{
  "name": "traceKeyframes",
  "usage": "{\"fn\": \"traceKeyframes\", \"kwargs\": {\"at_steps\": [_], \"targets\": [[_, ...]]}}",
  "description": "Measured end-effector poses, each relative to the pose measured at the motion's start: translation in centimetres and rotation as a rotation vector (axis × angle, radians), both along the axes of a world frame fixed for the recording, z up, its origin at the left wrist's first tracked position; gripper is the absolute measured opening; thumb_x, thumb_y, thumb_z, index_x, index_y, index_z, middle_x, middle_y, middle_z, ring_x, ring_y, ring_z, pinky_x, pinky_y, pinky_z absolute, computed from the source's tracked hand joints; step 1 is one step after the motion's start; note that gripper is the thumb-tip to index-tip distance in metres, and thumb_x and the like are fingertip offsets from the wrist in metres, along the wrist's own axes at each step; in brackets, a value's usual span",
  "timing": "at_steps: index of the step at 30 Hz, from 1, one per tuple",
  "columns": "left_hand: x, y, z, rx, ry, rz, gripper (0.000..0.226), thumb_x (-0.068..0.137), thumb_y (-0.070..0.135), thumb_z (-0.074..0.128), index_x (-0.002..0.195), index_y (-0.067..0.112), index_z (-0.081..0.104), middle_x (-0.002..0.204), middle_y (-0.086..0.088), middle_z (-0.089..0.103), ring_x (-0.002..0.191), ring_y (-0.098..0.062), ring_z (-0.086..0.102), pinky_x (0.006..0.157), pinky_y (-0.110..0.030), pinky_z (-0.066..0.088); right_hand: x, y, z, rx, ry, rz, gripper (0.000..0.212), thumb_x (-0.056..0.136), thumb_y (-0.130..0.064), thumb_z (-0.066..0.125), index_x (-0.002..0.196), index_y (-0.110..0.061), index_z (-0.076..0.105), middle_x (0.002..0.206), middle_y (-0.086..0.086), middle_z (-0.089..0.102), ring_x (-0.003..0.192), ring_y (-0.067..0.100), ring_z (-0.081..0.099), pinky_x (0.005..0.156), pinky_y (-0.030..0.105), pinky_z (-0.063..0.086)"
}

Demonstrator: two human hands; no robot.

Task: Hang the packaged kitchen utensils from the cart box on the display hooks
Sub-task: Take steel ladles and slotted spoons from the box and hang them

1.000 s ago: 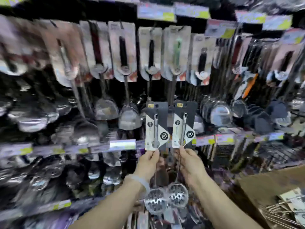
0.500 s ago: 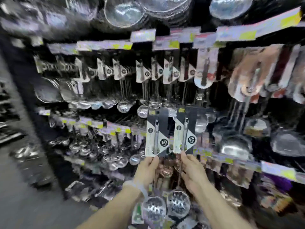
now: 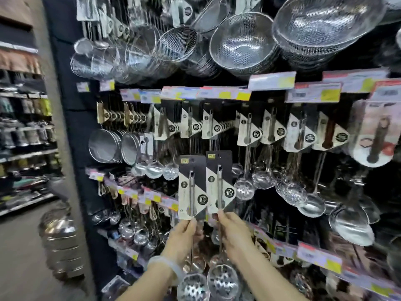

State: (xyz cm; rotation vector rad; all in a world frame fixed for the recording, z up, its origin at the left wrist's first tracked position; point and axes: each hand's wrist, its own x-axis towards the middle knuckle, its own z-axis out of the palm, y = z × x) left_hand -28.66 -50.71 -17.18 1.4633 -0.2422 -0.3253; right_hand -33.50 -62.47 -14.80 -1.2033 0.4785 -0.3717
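Each hand pinches a carded skimmer: left hand [image 3: 181, 235] and right hand [image 3: 234, 233] carry them; next, thread the card holes onto matching hooks at twelve o'clock.

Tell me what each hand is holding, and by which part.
Left hand and right hand each pinch a packaged skimmer, left skimmer and right skimmer, at its card's bottom edge.

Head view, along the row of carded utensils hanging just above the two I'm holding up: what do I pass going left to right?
Tan-carded strainers → round mesh sieves → black-and-white carded skimmers → carded ladles → wooden-handled utensil card → pink-backed card.
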Motion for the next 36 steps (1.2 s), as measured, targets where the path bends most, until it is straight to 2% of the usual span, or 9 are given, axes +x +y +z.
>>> {"fn": "traceKeyframes", "kwargs": {"at_steps": [3,6,10,14,18,24,29,33,36], "targets": [[5.0,-0.3,0.8,-0.031,0.006,0.008,0.029,0.094,0.022,0.047,0.071,0.009,0.057,0.055,0.0,0.063,0.051,-0.015,0.058,0.048,-0.026,0.047,5.2,0.1,1.2,0.003,-0.027,0.009,0.019,0.094,-0.02,0.055,0.082,-0.006,0.057,0.079,0.013,0.058,0.075,0.024,0.056,0.069,0.037,0.047],[9.3,-0.6,2.2,-0.002,-0.034,0.02,0.025,0.094,0.024,0.048,0.079,0.006,0.058,0.062,-0.004,0.063,0.056,-0.018,0.06,0.059,-0.031,0.053,9.8,-0.1,2.4,0.01,-0.073,-0.01,0.02,0.094,-0.018,0.054,0.077,-0.008,0.058,0.08,0.009,0.061,0.08,0.021,0.059,0.087,0.046,0.05],[13.3,-0.9,3.2,0.007,-0.056,0.012,0.026,0.095,0.022,0.047,0.081,0.005,0.059,0.066,-0.005,0.062,0.054,-0.012,0.058,0.043,-0.015,0.044,13.8,-0.3,2.8,0.007,-0.081,-0.052,0.019,0.093,-0.017,0.055,0.076,-0.01,0.059,0.073,0.002,0.061,0.071,0.012,0.057,0.064,0.027,0.047],[15.8,-1.8,3.9,-0.048,-0.018,-0.047,0.026,0.095,0.017,0.045,0.076,0.003,0.054,0.067,-0.011,0.058,0.057,-0.019,0.056,0.043,-0.018,0.046,15.8,-0.9,3.2,0.003,-0.062,-0.119,0.017,0.092,-0.016,0.056,0.078,-0.008,0.061,0.079,0.004,0.064,0.075,0.013,0.06,0.076,0.032,0.046],[18.8,-2.7,4.6,-0.082,0.024,-0.12,0.024,0.096,0.019,0.044,0.078,0.007,0.055,0.066,-0.007,0.059,0.059,-0.017,0.058,0.055,-0.023,0.045,17.3,-1.5,4.5,-0.04,-0.111,-0.246,0.019,0.092,-0.018,0.057,0.078,-0.006,0.059,0.078,0.009,0.062,0.074,0.019,0.057,0.072,0.032,0.045],[23.2,-1.6,5.2,-0.06,0.054,-0.295,0.024,0.094,0.033,0.047,0.084,0.013,0.056,0.072,-0.001,0.064,0.07,-0.015,0.063,0.071,-0.029,0.05,19.2,-1.9,7.5,-0.072,-0.177,-0.424,0.018,0.091,-0.022,0.058,0.078,-0.01,0.061,0.071,0.002,0.063,0.068,0.014,0.059,0.066,0.028,0.047],[25.5,-0.3,5.2,-0.082,0.043,-0.379,0.021,0.094,0.033,0.046,0.084,0.015,0.053,0.074,-0.001,0.062,0.072,-0.015,0.061,0.072,-0.029,0.049,20.6,-1.1,8.9,-0.138,-0.237,-0.456,0.017,0.091,-0.024,0.058,0.079,-0.013,0.062,0.057,-0.01,0.067,0.067,0.011,0.056,0.069,0.03,0.043],[26.2,0.1,4.8,-0.055,0.019,-0.441,0.021,0.095,0.032,0.044,0.089,0.015,0.054,0.077,-0.002,0.063,0.075,-0.016,0.062,0.072,-0.03,0.049,21.2,-0.7,10.6,-0.167,-0.247,-0.531,0.019,0.093,-0.024,0.055,0.077,-0.014,0.061,0.069,-0.002,0.065,0.062,0.008,0.058,0.061,0.022,0.045],[26.4,0.0,4.7,-0.075,0.04,-0.477,0.02,0.094,0.031,0.046,0.09,0.014,0.056,0.077,-0.002,0.063,0.074,-0.016,0.063,0.073,-0.029,0.05,21.7,-0.5,11.1,-0.165,-0.242,-0.562,0.019,0.093,-0.022,0.055,0.077,-0.014,0.06,0.073,-0.001,0.064,0.067,0.009,0.058,0.065,0.024,0.045]]}}
